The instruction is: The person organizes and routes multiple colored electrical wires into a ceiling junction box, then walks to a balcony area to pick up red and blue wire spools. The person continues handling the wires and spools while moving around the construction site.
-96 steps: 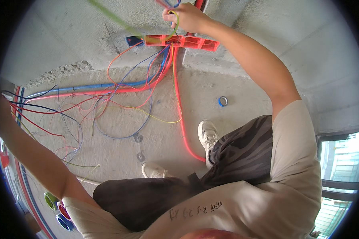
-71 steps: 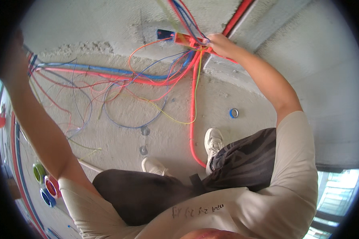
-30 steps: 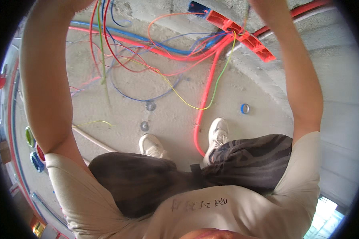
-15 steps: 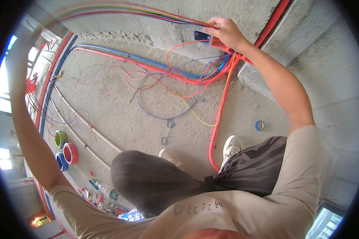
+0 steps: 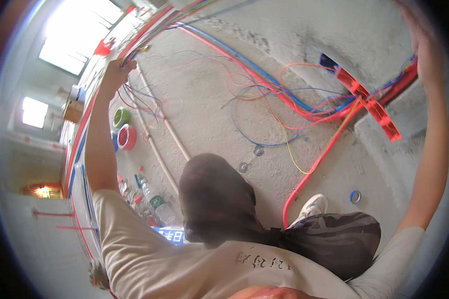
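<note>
My left hand (image 5: 119,71) is raised at the upper left, closed round a bundle of thin coloured electrical wires (image 5: 154,34). The bundle runs from the fist up and out at the top edge, and several loose ends hang below it. My right hand (image 5: 425,52) is lifted at the upper right rim. Motion smears its fingers, so its grip is unclear. Close to that palm pass a red conduit (image 5: 406,87) and some blue and red wires. A red junction box (image 5: 351,82) sits low at the wall, with loose wires (image 5: 237,127) trailing from it across the floor.
Red and blue conduits (image 5: 264,74) follow the wall's foot, and pale pipes (image 5: 172,134) cross the floor. Wire coils, one green (image 5: 121,117) and one red (image 5: 127,137), stand at the left by a plastic bottle (image 5: 159,207). A blue tape roll (image 5: 355,196) lies at the right.
The view has swung left. My right hand has moved right, away from the junction box, to the rim. My left hand, smeared before, now shows closed on the wire bundle.
</note>
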